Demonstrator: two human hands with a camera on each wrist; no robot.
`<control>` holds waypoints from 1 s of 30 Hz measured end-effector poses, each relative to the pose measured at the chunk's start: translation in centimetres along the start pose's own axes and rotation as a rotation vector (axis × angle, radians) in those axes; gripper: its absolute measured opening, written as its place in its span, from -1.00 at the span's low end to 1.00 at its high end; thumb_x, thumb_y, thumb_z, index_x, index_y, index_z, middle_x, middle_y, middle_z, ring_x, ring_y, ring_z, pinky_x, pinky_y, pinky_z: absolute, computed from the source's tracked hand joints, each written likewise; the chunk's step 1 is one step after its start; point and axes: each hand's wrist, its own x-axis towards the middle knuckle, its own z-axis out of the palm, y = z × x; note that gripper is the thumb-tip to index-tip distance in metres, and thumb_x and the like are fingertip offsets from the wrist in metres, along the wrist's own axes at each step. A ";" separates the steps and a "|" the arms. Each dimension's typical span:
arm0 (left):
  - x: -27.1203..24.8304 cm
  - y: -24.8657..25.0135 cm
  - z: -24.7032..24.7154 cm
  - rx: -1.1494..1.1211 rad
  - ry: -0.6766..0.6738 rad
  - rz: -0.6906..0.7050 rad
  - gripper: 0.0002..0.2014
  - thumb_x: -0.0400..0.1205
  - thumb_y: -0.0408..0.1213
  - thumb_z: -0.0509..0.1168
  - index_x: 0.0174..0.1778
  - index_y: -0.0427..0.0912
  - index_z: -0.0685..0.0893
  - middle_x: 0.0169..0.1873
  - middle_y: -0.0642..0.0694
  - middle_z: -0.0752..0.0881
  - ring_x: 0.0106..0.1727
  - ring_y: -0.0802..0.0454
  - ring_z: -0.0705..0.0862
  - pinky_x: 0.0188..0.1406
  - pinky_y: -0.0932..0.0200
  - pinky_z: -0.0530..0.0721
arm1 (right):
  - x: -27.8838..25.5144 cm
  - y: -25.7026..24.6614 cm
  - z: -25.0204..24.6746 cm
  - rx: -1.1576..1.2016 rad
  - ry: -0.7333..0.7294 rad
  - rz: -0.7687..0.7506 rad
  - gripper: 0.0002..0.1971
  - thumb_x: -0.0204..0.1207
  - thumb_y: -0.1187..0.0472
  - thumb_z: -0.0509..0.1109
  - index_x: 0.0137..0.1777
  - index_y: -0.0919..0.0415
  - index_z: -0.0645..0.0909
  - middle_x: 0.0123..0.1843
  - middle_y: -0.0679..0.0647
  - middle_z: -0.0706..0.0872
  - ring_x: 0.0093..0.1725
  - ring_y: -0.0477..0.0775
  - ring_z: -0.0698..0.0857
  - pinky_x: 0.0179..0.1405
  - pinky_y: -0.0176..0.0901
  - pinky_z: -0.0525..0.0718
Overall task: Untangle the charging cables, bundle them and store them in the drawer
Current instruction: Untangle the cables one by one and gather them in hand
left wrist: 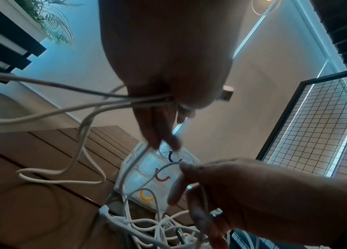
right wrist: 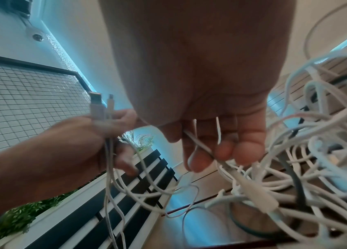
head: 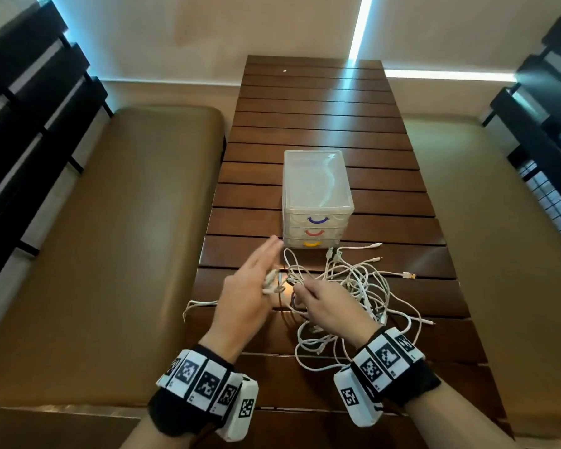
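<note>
A tangle of white charging cables [head: 363, 286] lies on the wooden slatted table [head: 321, 118], just in front of a clear three-drawer unit [head: 316, 189] with blue, red and yellow handles. All three drawers are closed. My left hand [head: 266, 277] hovers left of the pile, its long fingers straight, its thumb pinching several cable ends [left wrist: 155, 99] against the palm; a USB plug [right wrist: 95, 102] sticks out above the thumb. My right hand [head: 305, 291] is at the pile's near-left edge, fingers curled round a thin white cable [right wrist: 202, 146] that runs into the tangle [right wrist: 296, 176].
One cable strand [head: 198, 304] trails over the table's left edge. Padded brown benches flank the table on the left [head: 127, 222] and the right [head: 467, 205]. Loose plugs [head: 408, 275] lie spread to the right of the drawer unit. Bare slats stretch behind the unit.
</note>
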 end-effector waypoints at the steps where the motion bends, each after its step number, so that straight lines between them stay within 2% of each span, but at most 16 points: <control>1: 0.2 -0.3 0.5 0.054 -0.101 -0.023 -0.24 0.57 -0.57 0.30 0.67 0.09 0.37 0.65 0.19 0.34 0.55 0.36 0.40 0.59 0.00 0.46 | 0.1 -0.3 -0.2 -0.025 0.005 -0.018 -0.60 0.78 -0.04 0.10 -0.11 0.13 0.65 -0.10 0.08 0.79 -0.08 0.09 0.72 -0.06 -0.02 0.61; 3: 0.7 -0.8 1.3 0.183 -0.310 -0.070 -0.26 0.62 -0.45 0.31 0.70 0.15 0.28 0.67 0.15 0.34 0.62 0.14 0.41 0.57 -0.15 0.45 | 0.2 -0.8 -0.4 -0.043 0.005 -0.058 -0.66 0.79 0.00 0.11 -0.14 0.09 0.58 -0.09 0.10 0.78 -0.12 0.07 0.70 -0.11 -0.04 0.58; 4: 0.9 -1.1 1.7 0.228 -0.385 -0.094 -0.28 0.63 -0.42 0.30 0.69 0.15 0.30 0.64 0.10 0.41 0.59 0.05 0.46 0.52 -0.17 0.48 | 0.3 -1.0 -0.5 -0.057 0.004 -0.077 -0.70 0.78 0.03 0.11 -0.14 0.06 0.56 -0.09 0.10 0.77 -0.14 0.04 0.67 -0.15 -0.07 0.53; 6: 1.1 -1.2 2.1 0.257 -0.408 -0.131 -0.40 0.60 -0.40 0.34 0.56 0.13 0.47 0.41 0.04 0.59 0.39 -0.08 0.61 0.34 -0.13 0.60 | 0.6 -1.1 -0.4 -0.058 0.006 -0.087 -0.71 0.78 0.05 0.12 -0.11 0.04 0.59 -0.08 0.07 0.77 -0.15 0.01 0.64 -0.15 -0.11 0.49; 8: 1.1 -1.3 1.8 0.267 -0.344 -0.147 -0.59 0.58 -0.38 0.39 0.32 0.05 0.60 0.15 0.04 0.62 0.18 -0.09 0.67 0.09 0.04 0.64 | 0.9 -0.8 -0.3 0.002 0.016 -0.067 -0.64 0.78 -0.05 0.11 -0.08 0.08 0.64 -0.14 0.00 0.77 -0.18 -0.01 0.69 -0.16 -0.05 0.61; 10: 1.0 -1.5 0.9 0.281 -0.240 -0.151 -0.78 0.60 -0.38 0.36 0.10 -0.02 0.64 0.00 0.06 0.62 0.06 -0.07 0.67 -0.06 0.12 0.54 | 0.9 -0.3 -0.3 0.042 0.035 -0.046 -0.57 0.75 -0.14 0.12 -0.09 0.13 0.68 -0.21 0.00 0.76 -0.22 -0.05 0.74 -0.19 -0.01 0.67; 13: 1.0 -2.6 -0.6 0.171 -0.118 -0.237 -0.81 0.61 -0.42 0.29 -0.12 0.01 0.63 -0.12 0.06 0.66 -0.03 -0.04 0.67 -0.03 -0.02 0.63 | 0.5 0.0 -0.3 0.147 0.022 -0.054 -0.57 0.77 -0.04 0.18 -0.20 0.24 0.64 -0.27 0.01 0.73 -0.29 -0.27 0.70 -0.29 -0.30 0.59; 14: 1.0 -2.8 -0.9 0.161 -0.118 -0.254 -0.79 0.64 -0.40 0.28 -0.17 0.06 0.61 -0.15 0.06 0.66 -0.05 -0.03 0.68 -0.01 -0.06 0.65 | 0.4 -0.1 -0.4 0.151 0.023 -0.076 -0.57 0.77 -0.01 0.18 -0.22 0.24 0.63 -0.28 0.00 0.71 -0.30 -0.25 0.68 -0.29 -0.32 0.56; 15: 0.9 -3.0 -1.1 0.170 -0.119 -0.260 -0.78 0.66 -0.36 0.26 -0.20 0.08 0.58 -0.17 0.06 0.66 -0.07 -0.04 0.70 -0.01 -0.09 0.67 | 0.4 -0.3 -0.4 0.130 0.021 -0.102 -0.58 0.77 0.01 0.18 -0.23 0.22 0.64 -0.30 -0.02 0.69 -0.29 -0.19 0.67 -0.25 -0.25 0.56; 17: 0.7 -3.8 -1.6 0.170 -0.103 -0.315 -0.81 0.64 -0.38 0.25 -0.20 0.02 0.59 -0.22 0.02 0.72 -0.13 -0.04 0.76 -0.04 -0.11 0.70 | 0.5 -0.5 -0.1 0.086 -0.001 -0.123 -0.60 0.77 0.01 0.19 -0.23 0.16 0.66 -0.29 -0.04 0.69 -0.20 -0.07 0.68 -0.14 -0.09 0.59; 18: 0.7 -4.3 -2.0 0.164 -0.089 -0.361 -0.81 0.62 -0.40 0.24 -0.19 0.00 0.62 -0.25 0.01 0.74 -0.15 -0.03 0.76 -0.07 -0.09 0.72 | 0.6 -0.5 0.1 0.088 -0.013 -0.116 -0.62 0.77 0.01 0.19 -0.22 0.12 0.66 -0.28 -0.06 0.69 -0.17 -0.05 0.69 -0.12 -0.08 0.60; 20: 0.4 -5.4 -3.1 0.148 -0.057 -0.430 -0.81 0.59 -0.35 0.19 -0.21 0.02 0.65 -0.32 0.02 0.78 -0.19 -0.04 0.76 -0.11 -0.12 0.75 | 0.6 -0.4 0.2 0.097 -0.023 -0.100 -0.66 0.76 0.01 0.20 -0.19 0.08 0.68 -0.28 -0.09 0.69 -0.18 -0.08 0.69 -0.15 -0.10 0.61; 22: 0.0 -6.7 -4.5 0.102 0.003 -0.491 -0.80 0.60 -0.27 0.14 -0.22 0.02 0.65 -0.38 -0.03 0.79 -0.24 -0.13 0.78 -0.16 -0.20 0.79 | 0.4 -0.1 0.3 0.072 -0.022 -0.106 -0.64 0.76 0.03 0.21 -0.18 0.17 0.70 -0.29 0.02 0.71 -0.27 -0.08 0.65 -0.21 -0.07 0.60; 25: -0.9 -9.1 -7.2 0.148 0.119 -0.554 -0.75 0.73 -0.26 0.12 -0.15 -0.02 0.69 -0.30 -0.10 0.76 -0.23 -0.16 0.77 -0.27 -0.04 0.74 | 0.1 0.1 0.3 0.074 -0.032 -0.086 -0.63 0.75 0.06 0.22 -0.16 0.24 0.71 -0.33 0.11 0.72 -0.36 -0.03 0.63 -0.27 -0.01 0.61; 27: -1.6 -10.8 -9.2 0.143 0.226 -0.601 -0.75 0.74 -0.24 0.12 -0.14 -0.02 0.68 -0.26 -0.10 0.75 -0.22 -0.18 0.78 -0.26 -0.08 0.76 | 0.1 0.1 0.5 0.064 -0.039 -0.068 -0.64 0.75 0.04 0.22 -0.15 0.20 0.71 -0.32 0.11 0.73 -0.33 0.04 0.68 -0.24 0.08 0.67; 30: -2.3 -12.4 -11.0 0.102 0.316 -0.697 -0.74 0.76 -0.23 0.08 -0.10 -0.01 0.67 -0.18 -0.12 0.77 -0.20 -0.15 0.80 -0.20 -0.13 0.82 | 0.0 0.0 0.7 0.020 -0.036 -0.050 -0.72 0.72 0.03 0.27 -0.10 0.12 0.74 -0.25 0.02 0.76 -0.24 -0.01 0.72 -0.14 0.11 0.73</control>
